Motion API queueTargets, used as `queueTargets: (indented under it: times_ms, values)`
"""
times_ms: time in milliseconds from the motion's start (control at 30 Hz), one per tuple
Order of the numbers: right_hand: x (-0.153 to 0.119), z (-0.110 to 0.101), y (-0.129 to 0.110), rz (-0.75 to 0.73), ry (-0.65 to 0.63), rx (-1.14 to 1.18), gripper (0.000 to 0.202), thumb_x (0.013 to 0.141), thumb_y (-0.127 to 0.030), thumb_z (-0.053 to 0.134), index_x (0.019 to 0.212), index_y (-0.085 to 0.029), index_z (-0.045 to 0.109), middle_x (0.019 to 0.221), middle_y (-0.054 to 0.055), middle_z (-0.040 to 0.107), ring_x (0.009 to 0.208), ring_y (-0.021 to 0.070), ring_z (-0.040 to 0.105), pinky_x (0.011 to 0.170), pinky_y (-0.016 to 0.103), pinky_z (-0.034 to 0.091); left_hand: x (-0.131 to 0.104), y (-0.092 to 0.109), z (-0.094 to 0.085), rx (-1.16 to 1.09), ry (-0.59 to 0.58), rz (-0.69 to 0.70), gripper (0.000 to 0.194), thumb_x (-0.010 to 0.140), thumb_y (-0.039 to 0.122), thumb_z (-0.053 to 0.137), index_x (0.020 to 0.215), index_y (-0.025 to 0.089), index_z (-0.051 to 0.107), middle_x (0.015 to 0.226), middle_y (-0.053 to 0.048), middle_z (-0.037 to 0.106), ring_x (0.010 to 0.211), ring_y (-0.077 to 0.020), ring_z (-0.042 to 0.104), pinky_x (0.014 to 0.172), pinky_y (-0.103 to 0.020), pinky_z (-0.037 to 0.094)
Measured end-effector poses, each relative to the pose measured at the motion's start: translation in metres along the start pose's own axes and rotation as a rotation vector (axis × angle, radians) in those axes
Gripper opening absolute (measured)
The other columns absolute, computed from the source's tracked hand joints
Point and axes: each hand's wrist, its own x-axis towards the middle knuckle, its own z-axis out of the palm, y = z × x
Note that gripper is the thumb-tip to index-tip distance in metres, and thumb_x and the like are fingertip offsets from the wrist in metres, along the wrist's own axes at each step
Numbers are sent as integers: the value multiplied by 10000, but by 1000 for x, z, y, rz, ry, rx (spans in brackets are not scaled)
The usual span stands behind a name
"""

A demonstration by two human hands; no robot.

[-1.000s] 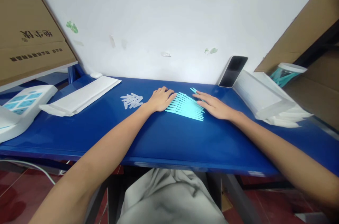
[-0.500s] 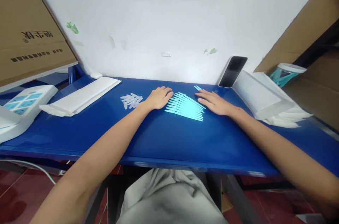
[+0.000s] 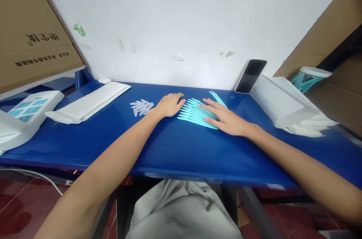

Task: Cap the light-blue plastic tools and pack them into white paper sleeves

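Several thin turquoise sticks [image 3: 192, 112] lie side by side in a fan on the blue table. Over their right part rests my right hand [image 3: 222, 116], palm down with fingers spread, covering some of the sticks. Behind that hand, a separate pair or so of turquoise sticks [image 3: 217, 97] lies at a slant. At the fan's left edge is my left hand [image 3: 171, 105], palm down, its fingers stretched and the tips near the stick ends. To the left of it sits a small loose pile of whitish translucent strips [image 3: 141, 107].
A phone [image 3: 250, 76] leans against the white wall. At right stand a clear plastic packet [image 3: 283, 99] and a tub [image 3: 309, 78] of turquoise sticks. On the left are a flat white package [image 3: 90, 102], a white device [image 3: 31, 112] and a cardboard box [image 3: 36, 24].
My right hand has moved left and nearer to me, from beside the fan onto its right part. More of the separate sticks behind it now shows. My left hand has stayed in place.
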Motion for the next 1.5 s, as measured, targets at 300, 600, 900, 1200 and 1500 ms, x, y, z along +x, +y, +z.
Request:
queueTargets:
  times_ms: [300,600,900,1200,1500]
  values:
    - [0,3,0,20,-84,19,696,1020,-655,343,1596,-269,406,1718,88,211,1583,328,178,1267,572,219,-1,1,1,14,9,-6,572,1049,490,249,1415,172,553,1444,-113,617,1313,-313,569,1107,-460,441]
    - [-1,3,0,-26,-67,39,648,1032,-638,333,1571,-299,451,1713,61,240,1583,327,183,1270,569,212,-1,2,1,29,5,4,572,1052,487,244,1415,170,551,1448,-115,611,1308,-313,566,1111,-463,436]
    - [-1,3,-5,-93,-75,41,594,1033,-602,392,1497,-275,566,1684,80,315,1564,342,248,1258,592,240,-1,2,1,27,1,13,573,1057,479,251,1420,151,549,1447,-128,605,1302,-326,569,1105,-485,442]
    - [-2,3,-6,-114,-57,26,590,1037,-593,395,1516,-282,545,1688,72,307,1565,333,249,1267,576,228,-1,2,2,27,7,5,552,1064,477,259,1409,167,558,1438,-118,612,1303,-320,568,1107,-479,440]
    - [0,5,-4,-39,-45,-21,688,1026,-650,347,1559,-238,488,1684,120,299,1553,357,272,1250,600,249,0,1,2,-13,24,1,576,1068,514,229,1377,181,582,1414,-105,634,1290,-312,583,1103,-462,444]
